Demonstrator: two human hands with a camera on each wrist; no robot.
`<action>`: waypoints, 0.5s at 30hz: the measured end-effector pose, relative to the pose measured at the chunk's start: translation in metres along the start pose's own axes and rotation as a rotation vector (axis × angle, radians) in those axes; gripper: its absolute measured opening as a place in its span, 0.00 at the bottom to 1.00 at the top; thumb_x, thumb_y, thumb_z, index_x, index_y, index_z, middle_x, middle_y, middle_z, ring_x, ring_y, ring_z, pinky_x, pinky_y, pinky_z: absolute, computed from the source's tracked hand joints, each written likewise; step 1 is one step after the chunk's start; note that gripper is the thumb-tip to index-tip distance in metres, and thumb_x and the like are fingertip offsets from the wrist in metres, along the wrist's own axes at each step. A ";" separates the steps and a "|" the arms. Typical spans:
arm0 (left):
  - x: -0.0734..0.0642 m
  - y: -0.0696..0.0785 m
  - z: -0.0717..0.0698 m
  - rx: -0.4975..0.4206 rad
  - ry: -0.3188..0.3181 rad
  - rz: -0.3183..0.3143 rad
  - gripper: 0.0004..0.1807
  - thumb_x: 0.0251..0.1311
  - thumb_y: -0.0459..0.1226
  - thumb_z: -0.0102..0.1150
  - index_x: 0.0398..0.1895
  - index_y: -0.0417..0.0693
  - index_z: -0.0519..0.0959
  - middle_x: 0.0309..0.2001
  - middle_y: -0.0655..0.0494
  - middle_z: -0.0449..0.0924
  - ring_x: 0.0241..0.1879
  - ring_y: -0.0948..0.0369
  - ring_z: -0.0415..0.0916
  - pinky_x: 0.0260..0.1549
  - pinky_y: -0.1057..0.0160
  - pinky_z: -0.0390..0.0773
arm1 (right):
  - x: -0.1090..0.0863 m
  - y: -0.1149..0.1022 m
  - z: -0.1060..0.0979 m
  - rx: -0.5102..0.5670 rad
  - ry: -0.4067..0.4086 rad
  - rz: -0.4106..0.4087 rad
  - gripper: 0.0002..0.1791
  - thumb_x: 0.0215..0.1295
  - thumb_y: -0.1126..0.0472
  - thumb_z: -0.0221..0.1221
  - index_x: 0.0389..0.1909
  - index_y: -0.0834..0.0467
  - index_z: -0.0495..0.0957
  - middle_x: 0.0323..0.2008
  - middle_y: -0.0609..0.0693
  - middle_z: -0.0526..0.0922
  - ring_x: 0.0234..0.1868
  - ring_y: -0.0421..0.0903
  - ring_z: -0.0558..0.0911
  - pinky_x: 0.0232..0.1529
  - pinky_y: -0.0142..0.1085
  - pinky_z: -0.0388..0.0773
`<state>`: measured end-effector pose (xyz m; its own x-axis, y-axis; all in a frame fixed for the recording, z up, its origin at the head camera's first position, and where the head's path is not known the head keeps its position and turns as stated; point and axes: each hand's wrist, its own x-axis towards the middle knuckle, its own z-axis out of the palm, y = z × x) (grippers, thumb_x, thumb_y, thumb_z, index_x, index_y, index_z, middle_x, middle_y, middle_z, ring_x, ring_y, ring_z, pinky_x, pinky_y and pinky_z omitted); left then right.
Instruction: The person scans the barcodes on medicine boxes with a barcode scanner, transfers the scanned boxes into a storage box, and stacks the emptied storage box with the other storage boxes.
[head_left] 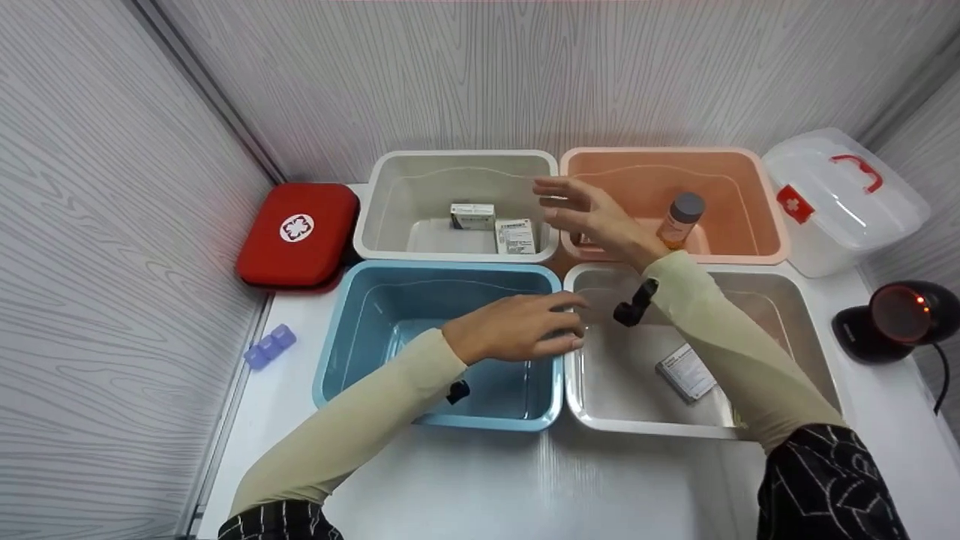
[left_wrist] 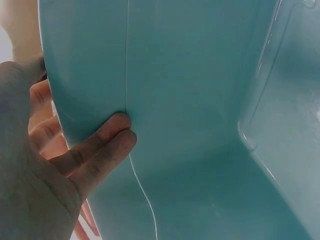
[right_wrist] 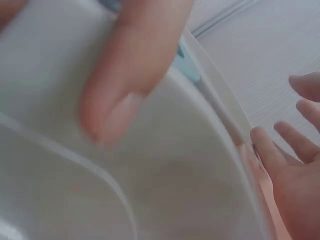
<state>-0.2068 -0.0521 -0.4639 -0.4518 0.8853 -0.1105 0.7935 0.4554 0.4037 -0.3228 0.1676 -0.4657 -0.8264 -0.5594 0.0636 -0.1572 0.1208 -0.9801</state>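
Note:
My left hand (head_left: 517, 328) reaches across the right side of the blue bin (head_left: 352, 345), its loosely bent fingers over the rim beside the grey-beige bin (head_left: 750, 431). In the left wrist view, two fingertips (left_wrist: 112, 130) overlap the blue wall; whether they touch it I cannot tell. My right hand (head_left: 596, 217), fingers spread and holding nothing, hovers above the edge between the off-white bin (head_left: 457, 156) and the pink bin (head_left: 667, 154). Fingers of the right hand (right_wrist: 295, 185) show at the right wrist view's edge, behind a blurred finger.
Two medicine boxes (head_left: 472, 216) lie in the off-white bin. A grey-capped bottle (head_left: 681, 217) stands in the pink bin. The grey-beige bin holds another box (head_left: 688, 373). Around the bins are a red case (head_left: 300, 232), purple pill organizer (head_left: 270, 347), white first-aid box (head_left: 847, 195) and black scanner (head_left: 900, 319).

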 end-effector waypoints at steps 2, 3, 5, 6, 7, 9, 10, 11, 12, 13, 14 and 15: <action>0.001 0.000 0.001 0.001 0.001 0.001 0.23 0.87 0.54 0.44 0.67 0.57 0.82 0.82 0.52 0.67 0.71 0.55 0.77 0.74 0.52 0.77 | -0.015 0.000 -0.007 0.026 -0.008 -0.001 0.30 0.82 0.58 0.60 0.81 0.54 0.68 0.79 0.59 0.71 0.78 0.55 0.74 0.71 0.39 0.79; 0.001 0.000 0.001 0.001 0.000 -0.001 0.23 0.87 0.55 0.44 0.67 0.57 0.82 0.82 0.51 0.67 0.72 0.55 0.77 0.74 0.52 0.77 | -0.024 0.000 -0.011 0.040 -0.018 0.001 0.30 0.82 0.58 0.60 0.80 0.57 0.69 0.77 0.60 0.74 0.76 0.55 0.77 0.71 0.41 0.80; 0.001 0.000 0.000 -0.002 -0.005 -0.003 0.24 0.87 0.55 0.44 0.67 0.57 0.82 0.82 0.51 0.66 0.72 0.54 0.77 0.75 0.51 0.76 | -0.043 -0.001 -0.019 0.072 -0.057 0.006 0.28 0.83 0.60 0.59 0.78 0.61 0.69 0.74 0.64 0.76 0.72 0.55 0.81 0.70 0.43 0.82; 0.001 0.000 0.000 0.000 -0.008 -0.008 0.24 0.87 0.55 0.43 0.68 0.57 0.82 0.82 0.51 0.66 0.73 0.54 0.76 0.75 0.51 0.76 | -0.053 -0.001 -0.024 0.073 -0.086 -0.002 0.27 0.83 0.61 0.58 0.77 0.64 0.69 0.72 0.66 0.77 0.70 0.57 0.82 0.69 0.42 0.83; 0.001 0.000 0.000 0.000 -0.009 -0.011 0.24 0.87 0.55 0.43 0.68 0.57 0.82 0.82 0.51 0.66 0.73 0.54 0.76 0.75 0.51 0.76 | -0.063 0.000 -0.028 0.072 -0.113 -0.009 0.26 0.84 0.63 0.57 0.77 0.66 0.70 0.71 0.68 0.77 0.68 0.57 0.84 0.68 0.42 0.83; 0.001 0.000 -0.001 0.003 -0.009 -0.013 0.24 0.86 0.55 0.44 0.68 0.57 0.82 0.82 0.52 0.66 0.74 0.54 0.76 0.76 0.52 0.75 | -0.081 0.001 -0.036 0.061 -0.173 -0.020 0.24 0.84 0.66 0.55 0.75 0.69 0.70 0.68 0.69 0.80 0.66 0.57 0.85 0.68 0.43 0.84; 0.000 0.000 -0.001 0.005 -0.007 -0.012 0.24 0.86 0.56 0.44 0.68 0.58 0.82 0.82 0.52 0.66 0.74 0.54 0.76 0.76 0.52 0.75 | -0.090 0.003 -0.040 0.064 -0.211 -0.018 0.24 0.84 0.67 0.53 0.75 0.69 0.70 0.68 0.69 0.80 0.66 0.57 0.85 0.68 0.44 0.83; 0.001 0.000 -0.001 0.009 -0.007 -0.014 0.24 0.86 0.56 0.44 0.68 0.58 0.82 0.82 0.52 0.66 0.74 0.54 0.76 0.76 0.52 0.75 | -0.098 0.005 -0.044 0.052 -0.249 -0.017 0.24 0.84 0.68 0.53 0.75 0.70 0.70 0.68 0.69 0.81 0.66 0.57 0.85 0.69 0.44 0.83; 0.001 0.000 -0.001 0.009 -0.008 -0.016 0.24 0.86 0.56 0.44 0.68 0.58 0.82 0.82 0.52 0.66 0.73 0.54 0.76 0.75 0.53 0.75 | -0.106 0.008 -0.047 0.039 -0.285 -0.005 0.24 0.83 0.69 0.52 0.75 0.70 0.70 0.68 0.70 0.80 0.67 0.58 0.85 0.70 0.45 0.82; 0.001 0.000 -0.001 0.006 -0.008 -0.017 0.24 0.86 0.56 0.44 0.68 0.57 0.82 0.82 0.52 0.66 0.73 0.54 0.76 0.75 0.53 0.76 | -0.113 0.010 -0.050 0.009 -0.313 0.027 0.24 0.84 0.68 0.53 0.76 0.68 0.70 0.68 0.68 0.81 0.68 0.57 0.85 0.71 0.45 0.82; 0.001 0.000 0.000 0.004 -0.009 -0.018 0.24 0.86 0.56 0.44 0.68 0.57 0.82 0.82 0.52 0.66 0.73 0.54 0.76 0.75 0.53 0.76 | -0.121 0.012 -0.052 -0.021 -0.348 0.064 0.24 0.84 0.67 0.53 0.76 0.65 0.71 0.69 0.67 0.80 0.70 0.58 0.83 0.73 0.47 0.80; 0.002 0.000 0.000 -0.002 -0.009 -0.019 0.25 0.86 0.56 0.44 0.68 0.57 0.82 0.82 0.52 0.66 0.73 0.54 0.77 0.75 0.52 0.76 | -0.127 0.015 -0.053 -0.077 -0.372 0.098 0.25 0.83 0.65 0.54 0.77 0.63 0.71 0.71 0.66 0.79 0.71 0.60 0.81 0.75 0.50 0.78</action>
<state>-0.2077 -0.0509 -0.4646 -0.4632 0.8771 -0.1270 0.7838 0.4723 0.4033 -0.2488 0.2842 -0.4789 -0.5894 -0.7994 -0.1163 -0.1387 0.2419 -0.9603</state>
